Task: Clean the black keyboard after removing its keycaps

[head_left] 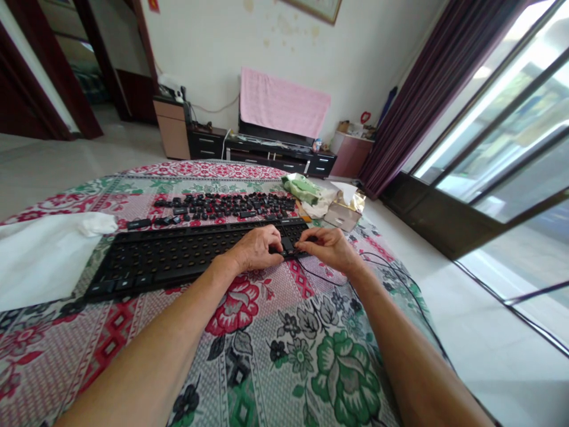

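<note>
Keyboard (178,252) (loose keycaps (222,206) behind) under both hands (258,248) (331,248)

The keyboard (173,254) looks matt plastic, the tablecloth (186,338) woven cloth, the floor (502,344) smooth, glossy.

White wall (200,53), stains (284,25) under picture frame (336,9). Low black cabinet (208,147) along it, pink cloth (284,104) above. Right: purple curtain (433,77), dark-framed glass (498,139), bright daylight. Pale, shiny floor (489,350). Left: dark red doorframe (84,89).
</note>
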`<control>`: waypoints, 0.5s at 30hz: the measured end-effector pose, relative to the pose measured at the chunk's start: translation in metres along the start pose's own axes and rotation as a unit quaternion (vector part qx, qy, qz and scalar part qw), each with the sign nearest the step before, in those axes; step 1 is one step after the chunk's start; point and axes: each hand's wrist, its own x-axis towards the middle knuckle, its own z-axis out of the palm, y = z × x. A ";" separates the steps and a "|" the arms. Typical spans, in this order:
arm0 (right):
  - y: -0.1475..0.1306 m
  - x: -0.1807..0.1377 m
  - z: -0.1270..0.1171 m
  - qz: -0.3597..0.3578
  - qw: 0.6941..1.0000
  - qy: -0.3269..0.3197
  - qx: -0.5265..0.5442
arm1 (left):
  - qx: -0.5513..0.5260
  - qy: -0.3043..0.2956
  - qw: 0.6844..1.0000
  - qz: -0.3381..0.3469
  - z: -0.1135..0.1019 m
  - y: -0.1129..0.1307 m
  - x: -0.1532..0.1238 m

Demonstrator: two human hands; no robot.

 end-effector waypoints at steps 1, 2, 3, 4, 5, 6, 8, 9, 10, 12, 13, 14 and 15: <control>0.002 0.001 0.002 0.012 1.000 0.014 0.017 | 0.001 -0.001 1.000 -0.001 0.000 0.000 0.000; 0.005 0.003 0.004 0.026 0.998 0.031 0.037 | 0.001 -0.001 1.000 -0.001 0.000 0.000 0.000; 0.007 0.005 0.007 0.044 0.996 0.048 0.058 | 0.003 -0.002 1.000 -0.001 0.000 0.000 0.000; 0.010 0.006 0.010 0.065 0.993 0.062 0.076 | 0.004 -0.003 1.000 -0.001 -0.001 0.001 0.000; 0.012 0.007 0.012 0.084 0.990 0.073 0.092 | 0.006 -0.002 1.000 -0.002 -0.001 0.001 0.000; 0.013 0.007 0.013 0.098 0.987 0.080 0.102 | 0.007 -0.002 1.000 -0.002 -0.001 0.001 0.000; 0.014 0.006 0.014 0.090 0.987 0.081 0.105 | 0.007 -0.002 1.000 -0.001 -0.002 0.002 0.000; 0.013 0.004 0.013 0.072 0.989 0.080 0.099 | 0.007 -0.002 1.000 -0.001 -0.002 0.002 0.000; 0.013 0.002 0.013 0.052 0.991 0.078 0.091 | 0.007 -0.001 1.000 -0.001 -0.001 0.002 0.000; 0.013 -0.001 0.013 0.028 0.993 0.082 0.080 | 0.007 0.000 1.000 -0.001 -0.001 0.001 0.000; 0.014 -0.002 0.013 0.028 0.992 0.090 0.084 | 0.007 0.002 1.000 -0.002 0.000 0.000 0.000; 0.015 -0.003 0.014 0.033 0.990 0.099 0.094 | 0.007 0.003 1.000 -0.002 0.000 0.000 0.000; 0.017 -0.003 0.015 0.042 0.987 0.107 0.109 | 0.007 0.005 1.000 -0.002 0.001 -0.001 0.001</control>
